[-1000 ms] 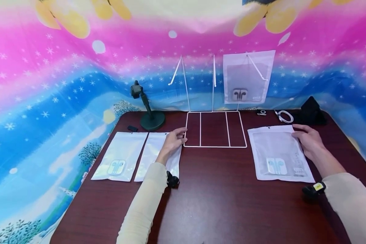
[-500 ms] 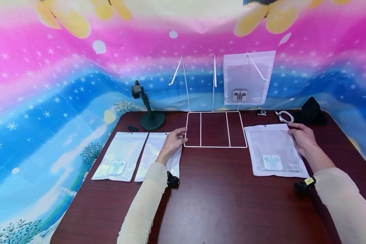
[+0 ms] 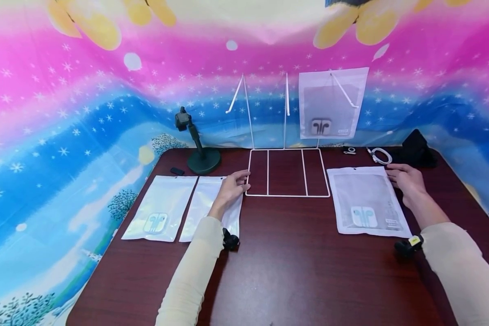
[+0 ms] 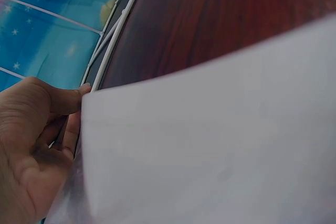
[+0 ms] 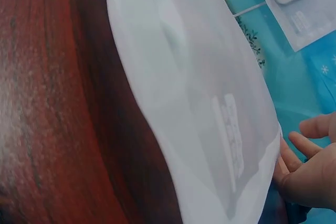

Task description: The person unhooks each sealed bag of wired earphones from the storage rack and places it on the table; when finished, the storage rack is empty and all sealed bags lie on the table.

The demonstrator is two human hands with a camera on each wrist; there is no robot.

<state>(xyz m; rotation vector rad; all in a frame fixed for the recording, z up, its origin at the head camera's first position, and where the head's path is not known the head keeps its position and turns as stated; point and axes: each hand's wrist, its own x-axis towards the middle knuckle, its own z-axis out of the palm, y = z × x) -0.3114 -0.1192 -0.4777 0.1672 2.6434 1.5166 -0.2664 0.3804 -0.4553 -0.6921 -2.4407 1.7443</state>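
A white wire display rack [image 3: 285, 196] stands at the table's back. My left hand [image 3: 231, 190] holds its left base rail between thumb and fingers; the left wrist view shows the fingertips [image 4: 84, 90] at that rail. Right of the rack, a translucent zip bag [image 3: 360, 194] with boxed earphones lies flat. Beside its upper right edge is my right hand [image 3: 409, 183], fingers loosely extended, some partly hidden behind the bag in the right wrist view. Another earphone bag [image 3: 326, 102] hangs from the rack's right hook.
Two more bags lie at the left: one bag [image 3: 163, 199] in full view, the other bag [image 3: 189, 226] partly under my left forearm. Behind them are a dark green stand [image 3: 203, 160] and a small black piece [image 3: 177, 171]. A white cable [image 3: 381, 156] and black object [image 3: 415, 147] are back right.
My right hand has slid its bag left and slightly back towards the rack, then shifted slightly right, off the bag's edge. My left hand has stayed on the rack.
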